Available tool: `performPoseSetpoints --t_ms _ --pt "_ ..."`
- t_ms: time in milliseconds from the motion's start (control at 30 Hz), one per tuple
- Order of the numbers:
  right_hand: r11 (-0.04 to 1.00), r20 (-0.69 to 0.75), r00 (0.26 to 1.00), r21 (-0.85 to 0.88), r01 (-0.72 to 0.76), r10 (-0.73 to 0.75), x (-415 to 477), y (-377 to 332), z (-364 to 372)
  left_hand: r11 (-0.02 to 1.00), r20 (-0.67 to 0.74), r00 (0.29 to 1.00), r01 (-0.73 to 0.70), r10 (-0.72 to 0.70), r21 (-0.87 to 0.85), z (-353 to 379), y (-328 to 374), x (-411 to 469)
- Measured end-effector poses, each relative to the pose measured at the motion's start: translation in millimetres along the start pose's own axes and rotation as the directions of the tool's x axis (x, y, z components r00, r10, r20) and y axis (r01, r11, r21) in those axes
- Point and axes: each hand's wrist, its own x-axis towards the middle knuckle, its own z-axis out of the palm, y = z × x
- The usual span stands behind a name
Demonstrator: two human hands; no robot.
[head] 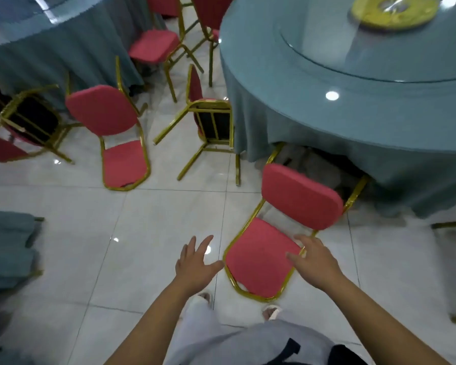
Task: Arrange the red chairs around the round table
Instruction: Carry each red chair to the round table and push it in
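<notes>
A red chair with a gold frame (258,262) lies tipped on its back on the floor, its legs hidden under the cloth of the round table (313,106). My left hand (195,262) is spread open just left of the chair's backrest edge, holding nothing. Over the right side of that backrest hovers my right hand (316,256), fingers straight, close to the gold frame. Another tipped chair (116,133) lies to the left. A third chair (211,122) lies on its side against the tablecloth.
A second clothed table (37,48) stands at the back left with more red chairs (153,46) beside it. An overturned chair (29,119) sits at the far left. A yellow centrepiece (391,11) tops the round table's glass turntable. White tiled floor lies between.
</notes>
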Motion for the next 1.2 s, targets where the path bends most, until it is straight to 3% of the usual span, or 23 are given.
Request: performPoseSetpoints --t_ms 133,267,433,567,733,933,1067,1200 --pt "0.985 -0.127 0.977 0.02 -0.171 0.172 -5.5 -1.7 27.3 0.96 0.096 0.985 -0.164 0.145 0.227 -18.8 -14.4 65.8" --pt "0.937 -0.245 0.907 0.017 -0.349 0.343 -31.9 -13.7 76.1 0.843 0.218 0.935 -0.347 0.278 0.412 -35.7 -39.1 123.0" --pt "0.863 -0.224 0.858 -0.108 -0.493 0.462 -48.3 -22.1 173.5 0.687 0.315 0.881 -0.472 0.351 0.552 -33.2 -84.3 177.4" --pt "0.806 -0.171 0.821 -0.162 -0.569 0.545 -45.6 -25.9 239.8 0.627 0.307 0.893 -0.45 0.328 0.636 -21.0 -131.6 204.5" --pt "0.798 -0.178 0.786 -0.002 -0.602 0.592 -1.2 -0.7 309.6 0.671 0.251 0.918 -0.395 0.306 0.628 29.1 -180.7 244.8" --pt "0.759 -0.207 0.73 0.182 -0.625 0.651 106.2 95.6 381.8 0.793 0.185 0.961 -0.273 0.204 0.545 136.8 -213.9 346.3" --pt "0.688 -0.232 0.652 0.346 -0.638 0.722 184.5 161.2 418.6 0.946 0.102 0.993 -0.083 0.053 0.313 223.3 -209.1 415.3" --pt "0.608 -0.209 0.596 0.5 -0.616 0.775 254.6 219.9 464.4 0.995 0.064 0.998 0.013 -0.02 0.101 310.5 -206.7 477.6"
